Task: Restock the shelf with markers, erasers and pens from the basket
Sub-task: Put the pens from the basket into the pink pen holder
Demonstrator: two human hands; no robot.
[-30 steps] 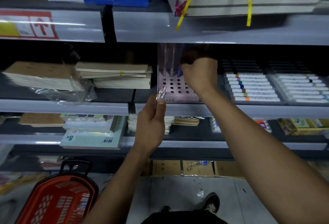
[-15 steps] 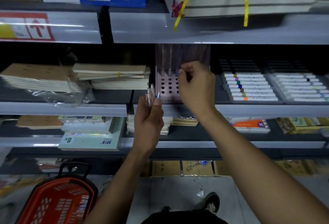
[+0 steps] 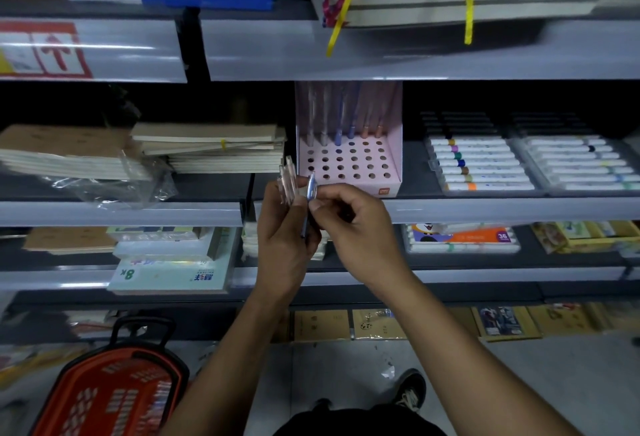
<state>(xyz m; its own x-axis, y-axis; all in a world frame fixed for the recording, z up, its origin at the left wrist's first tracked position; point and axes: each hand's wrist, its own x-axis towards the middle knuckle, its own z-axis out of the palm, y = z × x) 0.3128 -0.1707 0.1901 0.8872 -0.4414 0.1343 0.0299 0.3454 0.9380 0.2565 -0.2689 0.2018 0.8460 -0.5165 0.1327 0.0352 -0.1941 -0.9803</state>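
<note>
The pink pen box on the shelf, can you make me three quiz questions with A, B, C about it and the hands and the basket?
1. Where do the pens stand in the pink pen box?
A. back row
B. front row
C. every hole

2. What colour is the basket?
A. blue
B. red
C. green

3. What is the right hand doing?
A. resting on the shelf
B. pinching a pen held in the left hand
C. lifting the basket

Answers: 1 A, only the rear holes are filled. 2 B, its rim and mesh are red. 3 B, fingertips meet at the blue pen.

Bare forearms, black sneaker (image 3: 410,392)
</note>
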